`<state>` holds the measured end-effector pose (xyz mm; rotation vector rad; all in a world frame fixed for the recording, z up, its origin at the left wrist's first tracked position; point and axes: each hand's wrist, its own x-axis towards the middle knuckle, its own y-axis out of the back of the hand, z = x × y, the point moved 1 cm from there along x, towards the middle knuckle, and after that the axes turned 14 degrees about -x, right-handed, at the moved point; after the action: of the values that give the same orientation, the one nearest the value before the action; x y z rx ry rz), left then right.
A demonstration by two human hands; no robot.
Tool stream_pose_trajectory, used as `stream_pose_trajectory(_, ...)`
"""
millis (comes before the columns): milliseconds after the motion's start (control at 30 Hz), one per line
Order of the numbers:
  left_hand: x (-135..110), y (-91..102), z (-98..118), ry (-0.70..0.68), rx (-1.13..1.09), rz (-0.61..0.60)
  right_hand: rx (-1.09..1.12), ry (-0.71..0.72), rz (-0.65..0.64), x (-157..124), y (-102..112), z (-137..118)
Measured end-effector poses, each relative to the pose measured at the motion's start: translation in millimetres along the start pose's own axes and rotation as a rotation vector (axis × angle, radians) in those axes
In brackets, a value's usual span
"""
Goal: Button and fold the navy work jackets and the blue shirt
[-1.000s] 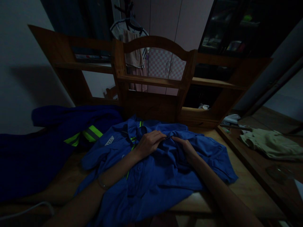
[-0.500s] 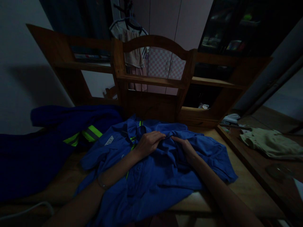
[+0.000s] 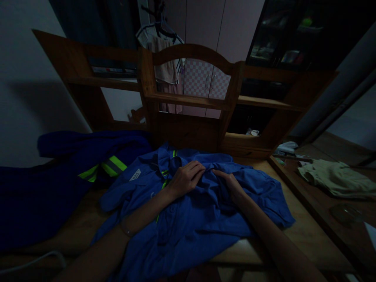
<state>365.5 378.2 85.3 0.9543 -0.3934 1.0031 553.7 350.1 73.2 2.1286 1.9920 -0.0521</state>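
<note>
A blue work jacket (image 3: 188, 227) with yellow-green trim and a small white label lies spread and rumpled over the wooden desk (image 3: 311, 231). My left hand (image 3: 185, 180) is closed on the cloth near the middle of the jacket, its fingertips pinching a fold. Just to its right, my right hand (image 3: 232, 184) grips the same raised fold between thumb and fingers; some of those fingers are hidden in the cloth. The two hands are a short gap apart.
A darker blue garment (image 3: 67, 168) with reflective yellow-green strips lies at the left. Behind the jacket rises a wooden shelf unit (image 3: 188, 129). Light-coloured folded cloth (image 3: 335, 178) sits on a surface at the right. A white cable (image 3: 44, 256) runs along the lower left.
My left hand has shifted very slightly on the fold. The right hand and the jacket look nearly the same.
</note>
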Motion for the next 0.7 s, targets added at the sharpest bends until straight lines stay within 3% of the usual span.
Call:
stream_pose_trajectory(300,1.9,-3.0,-2.8,0.088,-0.170,0.082,0.024,-0.092,-0.015,1.6,2.1,2.2)
stream_pose_trajectory(700,2.7,-3.2,-6.5,0.110,-0.267,0.089,0.020,0.001,0.132,4.0,6.2,1.1)
